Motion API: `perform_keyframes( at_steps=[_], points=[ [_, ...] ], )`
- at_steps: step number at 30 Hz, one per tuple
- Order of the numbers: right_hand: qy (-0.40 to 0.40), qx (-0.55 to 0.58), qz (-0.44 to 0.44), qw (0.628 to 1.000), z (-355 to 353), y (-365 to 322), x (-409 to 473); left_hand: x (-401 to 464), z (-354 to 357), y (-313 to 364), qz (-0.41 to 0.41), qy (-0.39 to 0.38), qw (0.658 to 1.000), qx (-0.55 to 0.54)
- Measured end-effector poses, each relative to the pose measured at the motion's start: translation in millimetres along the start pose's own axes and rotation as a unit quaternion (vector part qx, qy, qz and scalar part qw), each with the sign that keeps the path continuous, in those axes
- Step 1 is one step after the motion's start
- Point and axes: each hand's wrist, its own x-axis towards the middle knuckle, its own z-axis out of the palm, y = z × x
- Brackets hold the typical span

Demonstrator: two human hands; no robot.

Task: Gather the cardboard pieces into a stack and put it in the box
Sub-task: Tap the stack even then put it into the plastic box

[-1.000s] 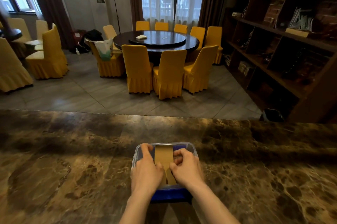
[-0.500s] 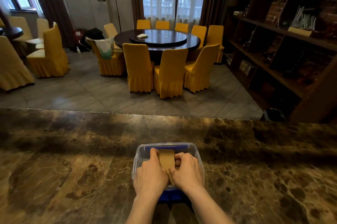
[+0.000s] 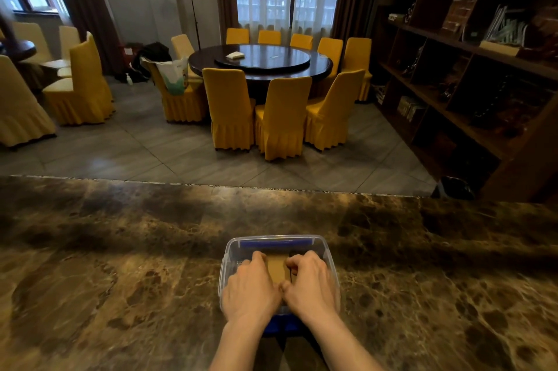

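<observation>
Marble-patterned bench (image 3: 120,265) is filling the foreground, with a dining room of yellow chairs beyond. Near its front edge a clear box (image 3: 327,253) is sitting, and both hands are reaching down inside it. The left hand (image 3: 250,289) and right hand (image 3: 311,287) are flanking the cardboard stack (image 3: 277,268), fingers (image 3: 259,258) curled closed against its two sides, thumbs meeting at its near end. The stack is lying between them, low in the box; whether it is touching the bottom I cannot tell. This seems to be the final step, setting the stack down. Next, the fingers would need to be letting go evenly and lifting straight out, so the pieces are not fanning apart.
</observation>
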Motion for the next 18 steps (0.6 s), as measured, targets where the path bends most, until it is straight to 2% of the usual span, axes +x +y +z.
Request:
perform_keyframes(
  at_steps=[18],
  points=[
    [0.003, -0.009, 0.008, 1.000, 0.8, 3.6, -17.3, -9.1, 5.2, -5.3, 0.014, -0.019, 1.000, 0.015]
  ],
)
